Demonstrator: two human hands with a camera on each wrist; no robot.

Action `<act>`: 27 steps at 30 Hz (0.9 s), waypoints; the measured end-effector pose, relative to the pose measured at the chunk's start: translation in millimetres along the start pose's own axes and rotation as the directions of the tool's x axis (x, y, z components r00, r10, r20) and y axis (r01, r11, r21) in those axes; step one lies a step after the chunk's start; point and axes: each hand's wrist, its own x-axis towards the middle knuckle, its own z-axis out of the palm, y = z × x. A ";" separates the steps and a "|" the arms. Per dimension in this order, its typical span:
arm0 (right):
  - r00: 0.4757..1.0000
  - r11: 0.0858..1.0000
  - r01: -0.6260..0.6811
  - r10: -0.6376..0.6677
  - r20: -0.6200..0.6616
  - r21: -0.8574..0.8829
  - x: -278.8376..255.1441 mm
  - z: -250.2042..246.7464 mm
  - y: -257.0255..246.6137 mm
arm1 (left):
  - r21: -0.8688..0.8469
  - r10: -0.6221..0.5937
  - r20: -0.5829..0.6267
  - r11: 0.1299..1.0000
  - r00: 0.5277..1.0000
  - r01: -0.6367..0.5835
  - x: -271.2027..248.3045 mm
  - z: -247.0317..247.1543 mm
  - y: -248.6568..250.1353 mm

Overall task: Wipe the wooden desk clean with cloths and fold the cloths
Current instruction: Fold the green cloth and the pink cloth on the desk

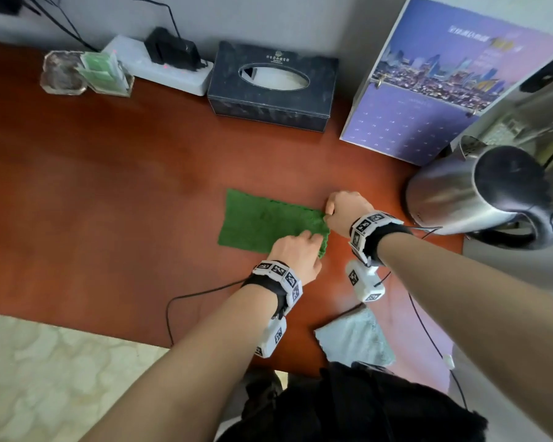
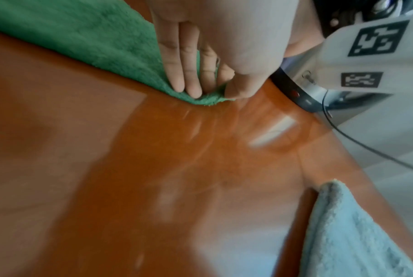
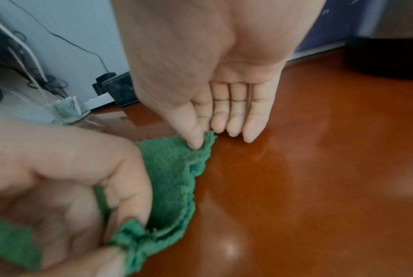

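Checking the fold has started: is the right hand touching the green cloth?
Touching. The right wrist view shows the right hand pinching the green cloth corner.

Open run of wooden desk point(image 1: 109, 193): whole left half and the middle band ahead of the green cloth point(image 1: 262, 221) are bare, so approach from the left is unobstructed. Back edge is lined with a glass holder point(image 1: 107, 73), power strip point(image 1: 160, 67), tissue box point(image 1: 273, 87) and calendar point(image 1: 454, 81) toward the back right corner. Right edge is blocked by the steel kettle point(image 1: 479, 193), just beside the right hand point(image 1: 347, 210). Front right corner: light blue cloth point(image 1: 355, 341) plus wrist cables point(image 1: 186, 301) trailing over the front edge.
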 end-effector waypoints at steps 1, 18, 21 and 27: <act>0.999 0.999 -0.032 0.032 0.019 0.028 0.1 -2.4 -2.8 | -0.060 -0.032 -0.005 0.998 0.999 0.031 -1.6 -1.6 -2.4; 0.996 0.692 -0.063 0.003 0.085 0.719 -6.3 -18.4 -138.6 | -0.429 -0.416 0.064 0.809 0.907 0.401 -81.4 -38.6 -141.4; 0.998 0.740 -0.052 0.027 0.049 0.670 -1.4 -9.7 -157.4 | -0.424 -0.418 0.071 0.809 0.906 0.407 -86.1 -35.6 -161.3; 0.999 0.777 -0.039 0.039 0.014 0.629 2.7 0.8 -174.5 | -0.372 -0.405 0.111 0.830 0.908 0.416 -83.7 -27.1 -178.7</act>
